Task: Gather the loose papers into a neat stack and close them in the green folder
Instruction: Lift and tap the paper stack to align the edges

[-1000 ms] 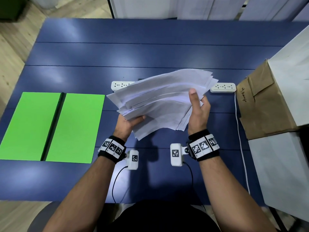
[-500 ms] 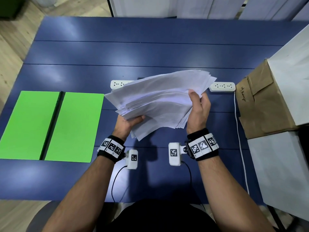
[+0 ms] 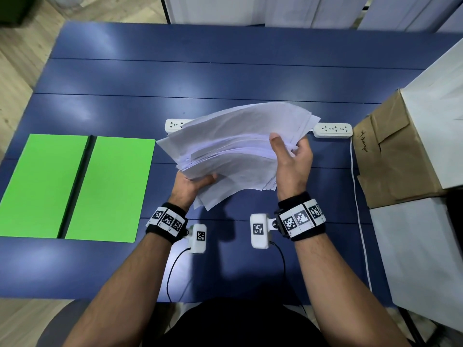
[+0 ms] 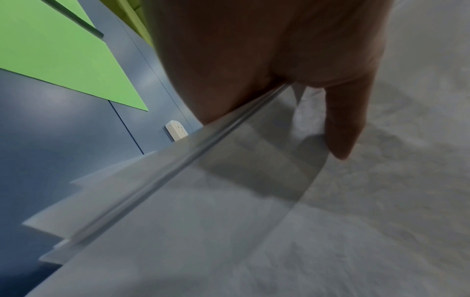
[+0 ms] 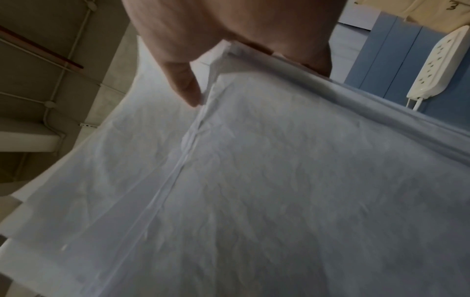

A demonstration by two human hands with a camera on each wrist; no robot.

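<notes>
A fanned, uneven bundle of white papers (image 3: 235,149) is held up above the blue table (image 3: 225,78) between both hands. My left hand (image 3: 194,182) grips its near left corner, thumb on top, fingers hidden beneath. My right hand (image 3: 290,156) grips the right edge, thumb on top of the sheets. The green folder (image 3: 75,186) lies open and flat at the left, its dark spine running down the middle. In the left wrist view my thumb (image 4: 343,124) presses the papers (image 4: 279,221). The right wrist view shows the creased papers (image 5: 254,180) under my thumb (image 5: 183,80).
A white power strip (image 3: 332,130) lies behind the papers, with a second piece (image 3: 175,125) at their left and a cord along the table's right side. A brown paper bag (image 3: 393,156) and white boxes (image 3: 421,259) stand at the right.
My right hand has slid slightly along the right edge of the bundle, shifting the sheets. The left hand keeps its grip in the same place.
</notes>
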